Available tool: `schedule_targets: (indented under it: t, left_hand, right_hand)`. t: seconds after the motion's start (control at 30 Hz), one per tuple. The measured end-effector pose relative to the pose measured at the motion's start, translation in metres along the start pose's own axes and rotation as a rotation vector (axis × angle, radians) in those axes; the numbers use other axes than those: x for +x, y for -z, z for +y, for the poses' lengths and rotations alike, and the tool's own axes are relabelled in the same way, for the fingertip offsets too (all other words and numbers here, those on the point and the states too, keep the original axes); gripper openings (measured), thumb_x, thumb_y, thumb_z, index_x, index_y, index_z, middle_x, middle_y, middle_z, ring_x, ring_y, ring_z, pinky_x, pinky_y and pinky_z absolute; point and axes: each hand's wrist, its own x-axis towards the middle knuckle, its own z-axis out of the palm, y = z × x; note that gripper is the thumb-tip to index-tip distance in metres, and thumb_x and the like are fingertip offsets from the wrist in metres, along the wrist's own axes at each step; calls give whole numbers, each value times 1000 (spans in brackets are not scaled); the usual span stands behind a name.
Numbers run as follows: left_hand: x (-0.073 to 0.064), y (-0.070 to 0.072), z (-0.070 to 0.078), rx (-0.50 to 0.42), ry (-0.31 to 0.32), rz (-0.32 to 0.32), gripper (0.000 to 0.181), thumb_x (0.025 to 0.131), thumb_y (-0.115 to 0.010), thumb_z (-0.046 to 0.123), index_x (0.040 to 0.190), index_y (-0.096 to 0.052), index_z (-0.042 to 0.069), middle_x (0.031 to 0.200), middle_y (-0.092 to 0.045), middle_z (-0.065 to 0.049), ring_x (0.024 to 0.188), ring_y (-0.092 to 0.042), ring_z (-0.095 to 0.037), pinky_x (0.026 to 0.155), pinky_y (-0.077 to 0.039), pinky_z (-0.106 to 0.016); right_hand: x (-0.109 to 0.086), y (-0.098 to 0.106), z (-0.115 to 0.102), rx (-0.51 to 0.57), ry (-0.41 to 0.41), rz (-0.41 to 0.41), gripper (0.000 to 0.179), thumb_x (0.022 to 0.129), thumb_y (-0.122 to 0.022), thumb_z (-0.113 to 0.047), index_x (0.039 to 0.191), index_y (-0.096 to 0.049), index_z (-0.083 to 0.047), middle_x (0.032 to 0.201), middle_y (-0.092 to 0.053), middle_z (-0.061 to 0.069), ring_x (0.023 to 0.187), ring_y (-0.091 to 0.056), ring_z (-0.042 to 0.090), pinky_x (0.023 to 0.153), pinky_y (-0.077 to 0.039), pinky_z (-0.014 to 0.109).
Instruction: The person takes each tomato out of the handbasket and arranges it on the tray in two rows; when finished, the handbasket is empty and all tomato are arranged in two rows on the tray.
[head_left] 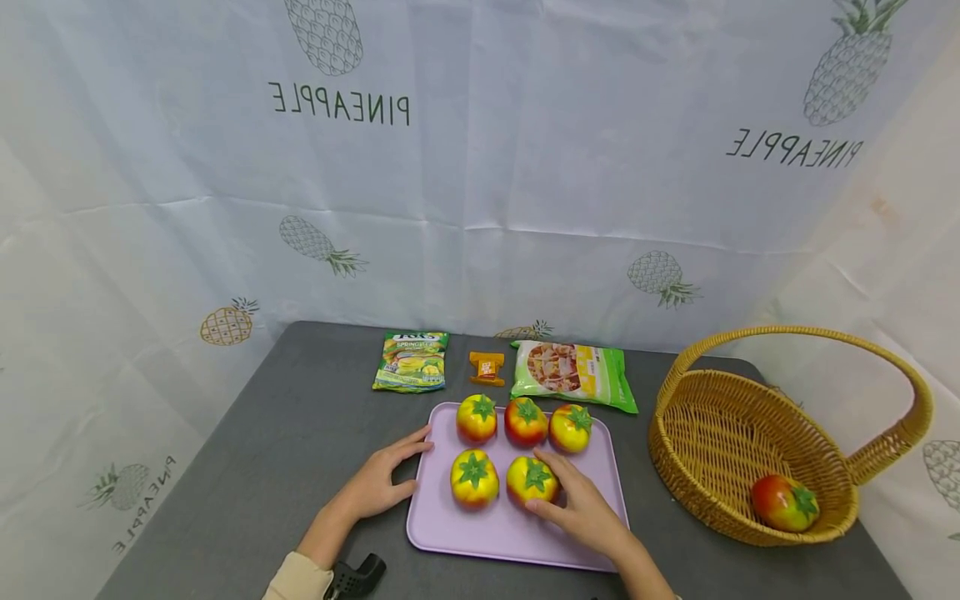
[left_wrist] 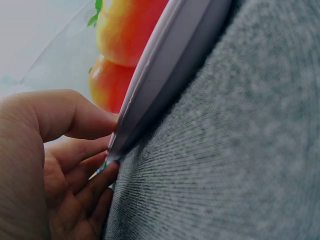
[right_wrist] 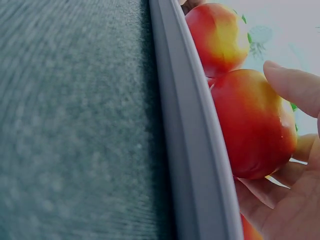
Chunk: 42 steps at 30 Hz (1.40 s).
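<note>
A lilac tray (head_left: pixel 450 533) lies on the dark table with several red-and-yellow fruits on it, each topped by a green star-shaped leaf. My left hand (head_left: pixel 382 479) touches the tray's left edge, thumb and fingertips at the rim; the left wrist view shows the thumb (left_wrist: pixel 80 117) against that rim. My right hand (head_left: pixel 581 504) holds the front-right fruit (head_left: pixel 531 479), thumb on its near side and fingers round its far side. In the right wrist view this fruit (right_wrist: pixel 252 125) sits between thumb and fingers. Another fruit (head_left: pixel 474 479) stands left of it, and three form the back row.
On the right stands a wicker basket (head_left: pixel 720 492) with a tall handle and one similar fruit (head_left: pixel 783 502) inside. Behind the tray lie a green-yellow packet (head_left: pixel 411 362), a small orange packet (head_left: pixel 487 368) and a green-white bag (head_left: pixel 573 373). A pineapple-print curtain (head_left: pixel 480 167) hangs behind.
</note>
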Motion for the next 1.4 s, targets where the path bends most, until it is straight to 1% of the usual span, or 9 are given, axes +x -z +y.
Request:
schedule_targets:
  t: [0.17, 0.27, 0.67, 0.7, 0.77, 0.93, 1.13, 1.23, 1.4]
  left_hand:
    - [0, 0, 0, 0, -2, 0, 53, 82, -58, 14, 135, -53, 15, 152, -37, -1, 136, -40, -26, 106, -35, -55]
    - [0, 1, 0, 2, -1, -1, 53, 82, -58, 14, 135, -53, 15, 152, -37, 0, 136, -40, -26, 106, -35, -55]
    - [0, 1, 1, -2, -3, -6, 53, 82, -58, 13, 135, -53, 15, 152, -36, 0, 137, -39, -26, 106, -34, -55]
    - [0, 2, 1, 0, -3, -6, 53, 82, -58, 13, 135, -53, 15, 152, -36, -1, 137, -39, -26, 106, -34, -55]
    - [0, 2, 1, 0, -2, -7, 53, 82, -58, 14, 135, -53, 14, 152, -36, -1, 137, -39, -26, 106, -34, -55]
    - [0, 2, 2, -1, 6, -9, 53, 82, -58, 14, 135, -53, 15, 152, -36, -1, 137, -39, -25, 107, -34, -55]
    - [0, 2, 3, -13, 9, -11, 52, 83, -58, 14, 135, -53, 15, 152, -36, -1, 137, -39, -25, 106, -34, -55]
    - [-1, 2, 3, -16, 6, -9, 52, 83, -58, 14, 135, -53, 14, 152, -37, -1, 137, -39, -26, 106, -34, -56]
    - [-1, 2, 2, -9, -1, -4, 52, 82, -58, 14, 134, -54, 14, 152, -37, -1, 136, -40, -27, 106, -35, -56]
  right_hand:
    - [1, 0, -2, 36, -46, -8, 75, 78, -74, -41, 139, -46, -6, 142, -47, 12, 130, -45, 27, 108, -32, 53]
    - [1, 0, -2, 41, -57, -11, 77, 77, -74, -41, 139, -45, -6, 142, -47, 13, 130, -45, 28, 108, -32, 54]
    - [3, 1, -1, 30, -49, -5, 79, 76, -76, -39, 140, -44, -5, 141, -48, 10, 128, -46, 26, 108, -33, 53]
    - [3, 1, -2, 26, -47, -2, 79, 76, -76, -40, 140, -44, -5, 141, -49, 10, 128, -47, 25, 107, -33, 53]
    - [2, 3, -2, 14, -29, 7, 79, 76, -75, -40, 139, -44, -5, 140, -50, 10, 125, -50, 25, 104, -38, 51]
    - [-1, 11, -4, 5, -19, 25, 76, 78, -74, -40, 139, -44, -6, 139, -50, 10, 117, -55, 29, 95, -47, 50]
    - [-8, 24, -5, -17, -39, 41, 73, 79, -73, -39, 139, -45, -8, 139, -51, 10, 119, -53, 33, 95, -46, 52]
    - [-14, 31, -3, -42, -35, 67, 69, 80, -73, -36, 137, -46, -8, 137, -52, 11, 118, -54, 35, 94, -46, 52]
    - [-24, 45, 2, -95, 9, 143, 65, 79, -75, -25, 135, -49, -5, 133, -55, 12, 116, -56, 33, 92, -48, 50]
